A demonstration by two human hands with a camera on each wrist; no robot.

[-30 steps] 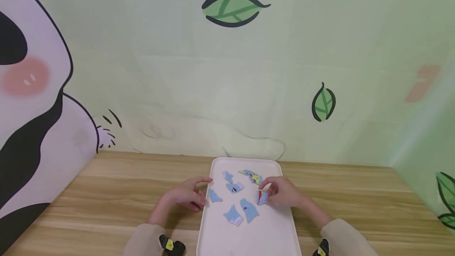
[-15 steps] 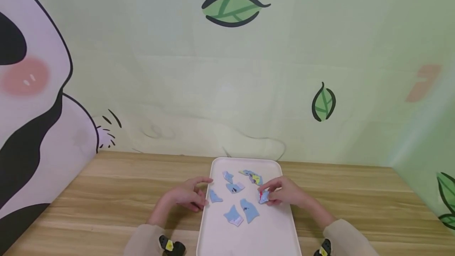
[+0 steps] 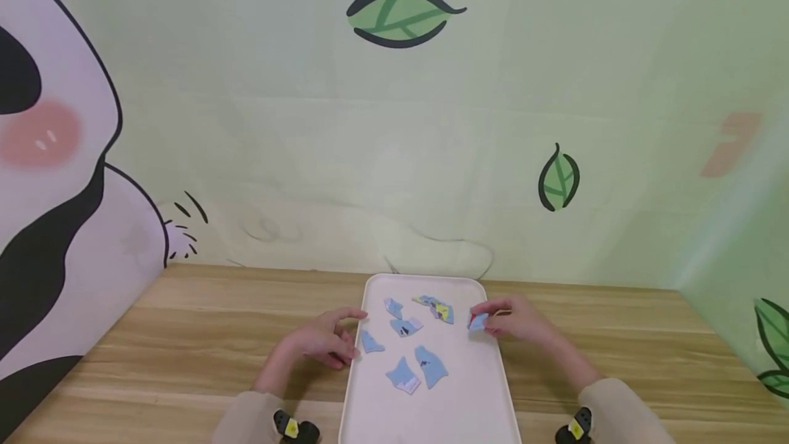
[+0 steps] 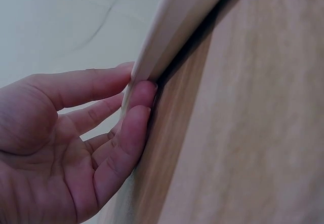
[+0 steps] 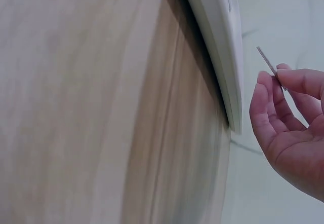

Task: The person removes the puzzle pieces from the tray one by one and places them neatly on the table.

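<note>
My right hand (image 3: 518, 321) pinches a small blue piece with red on it (image 3: 477, 322), raised by the tray's right rim. In the right wrist view the piece (image 5: 267, 61) is seen edge-on between thumb and fingers of the right hand (image 5: 293, 117). At the left rim of the white tray (image 3: 425, 416), my left hand (image 3: 323, 338) holds the edge. The left wrist view shows the left hand's (image 4: 76, 138) fingertips against the tray's rim and side wall (image 4: 169, 29). Several blue pieces lie flat on the tray, including one (image 3: 431, 366) and another (image 3: 403, 375).
A blue and yellow cluster (image 3: 436, 308) lies near the tray's far right corner. Smaller blue pieces (image 3: 393, 307) (image 3: 406, 327) (image 3: 372, 342) lie on its left half. The tray stands on a wooden table (image 3: 616, 341), with a printed cloth backdrop (image 3: 277, 122) behind.
My right hand has lifted the red and blue piece and carried it right and away from me, towards the tray's right rim. The left hand has stayed at the left rim.
</note>
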